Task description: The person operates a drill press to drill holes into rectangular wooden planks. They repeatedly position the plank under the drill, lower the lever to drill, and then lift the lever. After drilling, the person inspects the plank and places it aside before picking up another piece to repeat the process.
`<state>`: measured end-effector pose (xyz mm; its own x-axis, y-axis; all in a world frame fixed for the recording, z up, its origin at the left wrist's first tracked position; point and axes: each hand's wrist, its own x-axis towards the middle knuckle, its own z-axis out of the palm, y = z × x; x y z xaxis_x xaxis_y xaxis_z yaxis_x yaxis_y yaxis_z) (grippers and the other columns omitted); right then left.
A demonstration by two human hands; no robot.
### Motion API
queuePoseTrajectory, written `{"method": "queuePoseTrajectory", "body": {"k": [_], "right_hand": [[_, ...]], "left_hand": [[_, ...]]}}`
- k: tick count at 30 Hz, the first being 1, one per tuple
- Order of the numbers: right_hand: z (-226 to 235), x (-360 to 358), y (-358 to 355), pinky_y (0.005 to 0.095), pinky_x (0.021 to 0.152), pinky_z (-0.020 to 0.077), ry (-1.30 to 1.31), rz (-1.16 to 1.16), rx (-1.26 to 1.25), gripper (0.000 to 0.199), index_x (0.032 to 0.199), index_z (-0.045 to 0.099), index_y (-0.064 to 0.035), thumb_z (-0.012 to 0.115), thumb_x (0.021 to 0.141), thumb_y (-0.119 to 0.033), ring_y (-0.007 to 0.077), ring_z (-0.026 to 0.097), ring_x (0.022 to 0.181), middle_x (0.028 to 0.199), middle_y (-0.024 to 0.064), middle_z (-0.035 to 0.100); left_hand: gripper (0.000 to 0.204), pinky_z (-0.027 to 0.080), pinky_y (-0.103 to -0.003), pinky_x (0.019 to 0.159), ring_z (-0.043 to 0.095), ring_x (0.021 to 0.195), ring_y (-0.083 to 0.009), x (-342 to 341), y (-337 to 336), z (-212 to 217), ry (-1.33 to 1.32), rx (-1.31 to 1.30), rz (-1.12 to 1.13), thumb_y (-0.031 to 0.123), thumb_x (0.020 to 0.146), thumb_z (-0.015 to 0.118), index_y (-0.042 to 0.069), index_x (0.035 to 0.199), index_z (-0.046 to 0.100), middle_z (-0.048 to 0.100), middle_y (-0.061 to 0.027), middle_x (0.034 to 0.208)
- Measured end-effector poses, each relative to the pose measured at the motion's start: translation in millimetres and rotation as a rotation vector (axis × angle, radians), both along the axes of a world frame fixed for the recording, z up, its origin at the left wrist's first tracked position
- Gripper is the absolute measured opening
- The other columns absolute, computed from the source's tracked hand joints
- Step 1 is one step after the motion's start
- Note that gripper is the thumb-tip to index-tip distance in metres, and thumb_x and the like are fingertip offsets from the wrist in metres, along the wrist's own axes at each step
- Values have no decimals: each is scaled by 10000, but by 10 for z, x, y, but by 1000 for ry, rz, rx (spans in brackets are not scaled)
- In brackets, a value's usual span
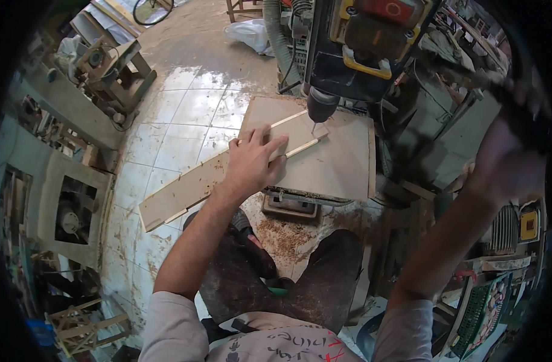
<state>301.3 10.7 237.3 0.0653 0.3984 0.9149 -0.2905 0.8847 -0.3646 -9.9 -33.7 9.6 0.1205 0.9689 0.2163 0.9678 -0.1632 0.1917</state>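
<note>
A long flat wooden board [197,181] with pale strips along its edges lies slanted across a drill press table [342,169]. My left hand [256,158] grips the board across its width, fingers reaching the far edge and thumb near the closer one. Just right of that hand, the drill chuck [323,105] points down, and its thin bit [314,128] meets or nearly meets the board's right end; contact is too small to tell. Far to the right, my raised right hand [512,158] is blurred and closed around the dark drill press lever [499,90].
The drill press head [363,48] stands over the table's far side. Sawdust [288,238] lies on the floor between my legs. Old machines [107,69] line the left. A green crate [478,314] and clutter fill the right. A white plastic bag [250,36] sits further back.
</note>
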Motion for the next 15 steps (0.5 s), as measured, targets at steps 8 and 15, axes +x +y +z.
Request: {"method": "queuePoseTrajectory", "body": {"k": [8,15], "right_hand": [[-945,39,-455,598,1126,231,149,93,-99,275,836,529,-80,336,914,-260,411,487,1217,992,146,632],[-1444,-144,-608,605,1138,195,281,-53,-172,282,727,456,-74,348,884,-281,393,508,1167,859,145,593]], "left_hand": [[482,382,-512,942,429,1270,-286,13,23,19,-22,-8,-10,274,824,652,232,1296,563,453,-149,1367],[490,375,-499,940,434,1263,-280,11,14,2,-29,0,-9,267,816,662,234,1294,565,452,-141,1370]]}}
